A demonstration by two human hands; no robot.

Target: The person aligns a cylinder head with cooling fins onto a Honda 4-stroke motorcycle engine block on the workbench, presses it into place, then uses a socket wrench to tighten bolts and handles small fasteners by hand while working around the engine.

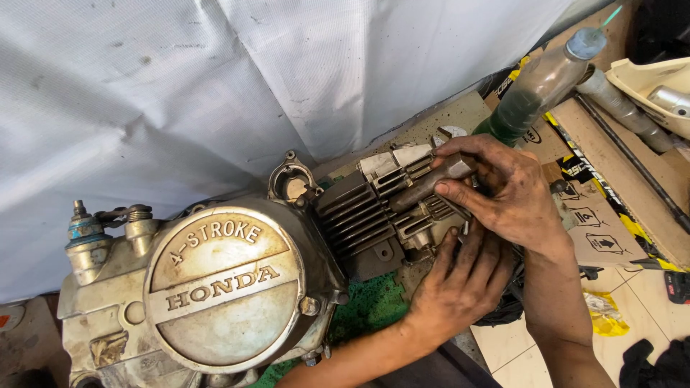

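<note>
Grease covers both hands in the head view. The right hand [507, 190] curls its fingers around a short dark metal rod [430, 185], gripping it firmly at its upper end; the rod lies slanted across the finned grey metal cylinder block [374, 208]. The left hand [460, 284] sits just below, fingers loosely spread and pressed against the block's lower right edge, holding nothing. The block joins a worn silver engine case with a round embossed cover [215, 287]. A clear plastic bottle of dark green liquid [543, 82] stands behind, beside flattened brown cardboard [611, 165].
</note>
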